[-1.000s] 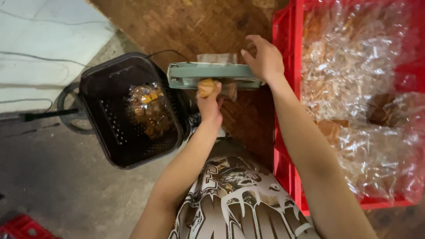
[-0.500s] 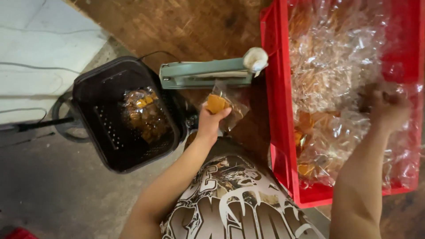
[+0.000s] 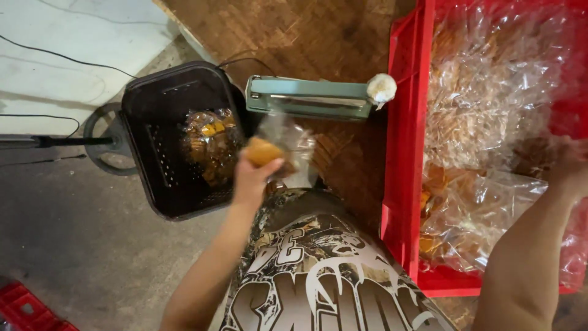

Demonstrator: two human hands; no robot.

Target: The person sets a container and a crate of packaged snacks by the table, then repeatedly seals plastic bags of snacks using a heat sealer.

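Clear packet (image 3: pixel 278 144) pinched in raised left hand (image 3: pixel 250 181).

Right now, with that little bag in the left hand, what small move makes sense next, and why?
Probably carry the bag left and let it drop into the black basket. The left hand holds it clear of the green sealer, the basket already holds similar bags, and the right hand is in the red crate.
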